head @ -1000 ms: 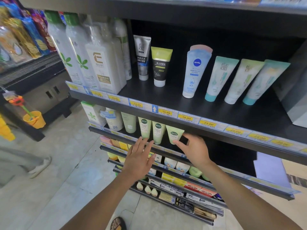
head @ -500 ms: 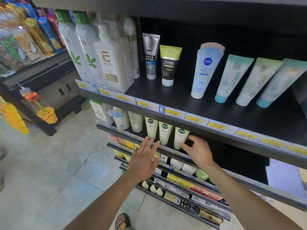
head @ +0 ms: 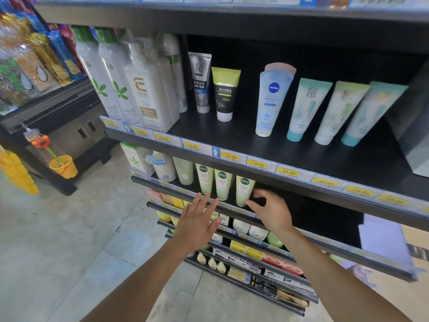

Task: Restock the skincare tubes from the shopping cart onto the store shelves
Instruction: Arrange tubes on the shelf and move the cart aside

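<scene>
The green tube [head: 244, 191] stands on its cap right at the tips of the right hand [head: 274, 213]. One fingertip touches the tube near the bottom. The other fingers are bent beside it. I cannot tell if the hand pinches the tube or only touches it.

The left hand [head: 197, 226] is flat with its fingers spread wide. It holds nothing. It hangs in front of the shelf edge, just below two more green tubes [head: 222, 184].

I think the step now is to set this tube straight in its row. To do it well, push it gently at the bottom, not at the top, so it does not tip. Keep it beside its neighbours with the label facing out. The flat hand could catch a tube that falls.

The middle shelf [head: 325, 219] holds the three green tubes. To the left of the left hand it also holds a white bottle [head: 163, 168]. To the right of the right hand it looks dark and bare.

The top shelf [head: 255, 145], above both hands, holds tall white bottles [head: 109, 77], a Nivea tube [head: 271, 101] and three pale tubes [head: 334, 112].

Under the hands, lower shelves hold small boxes and jars. The shopping cart is not in sight.
</scene>
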Motion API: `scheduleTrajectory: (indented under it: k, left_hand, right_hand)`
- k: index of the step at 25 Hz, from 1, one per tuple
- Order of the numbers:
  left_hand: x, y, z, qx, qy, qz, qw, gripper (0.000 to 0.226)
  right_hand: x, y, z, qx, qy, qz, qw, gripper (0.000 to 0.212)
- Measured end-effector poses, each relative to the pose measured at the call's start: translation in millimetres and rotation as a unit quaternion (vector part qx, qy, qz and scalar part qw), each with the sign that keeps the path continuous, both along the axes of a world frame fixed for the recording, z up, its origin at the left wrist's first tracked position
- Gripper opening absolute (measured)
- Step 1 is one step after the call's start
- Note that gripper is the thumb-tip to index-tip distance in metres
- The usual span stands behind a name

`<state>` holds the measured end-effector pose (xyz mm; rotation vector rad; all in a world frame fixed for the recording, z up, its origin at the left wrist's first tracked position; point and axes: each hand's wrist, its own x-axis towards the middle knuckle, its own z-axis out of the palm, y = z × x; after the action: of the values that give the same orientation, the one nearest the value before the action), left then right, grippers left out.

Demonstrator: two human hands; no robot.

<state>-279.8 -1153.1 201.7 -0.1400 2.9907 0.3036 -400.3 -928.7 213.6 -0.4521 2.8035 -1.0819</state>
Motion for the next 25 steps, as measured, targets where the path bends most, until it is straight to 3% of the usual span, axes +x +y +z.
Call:
scheduleTrajectory:
  k: [6,8,11,13,19,25]
  left_hand:
    - [8,0,8,-0.008,-0.020,-0.039,0.999,0.069]
    - [12,2,11,-0.004,-0.006,-0.066,0.998,0.066]
    - [22,8,20,-0.001,0.028,-0.106,0.994,0.082]
    - [33,14,28,-0.004,0.054,-0.142,0.988,0.081]
    - [66,54,50,0.011,0.111,-0.254,0.961,0.081]
    - [111,154,60,0.015,0.121,-0.386,0.914,0.080]
  right_hand:
    - [35,18,14,-0.003,0.003,-0.044,0.999,0.034]
    - [54,24,21,0.004,0.008,-0.070,0.997,0.031]
    - [87,34,34,0.010,0.029,-0.093,0.995,0.028]
    - [116,43,42,0.005,0.050,-0.111,0.992,0.027]
    - [208,83,61,0.023,0.119,-0.200,0.972,0.034]
    - [321,156,86,0.089,0.131,-0.332,0.930,0.039]
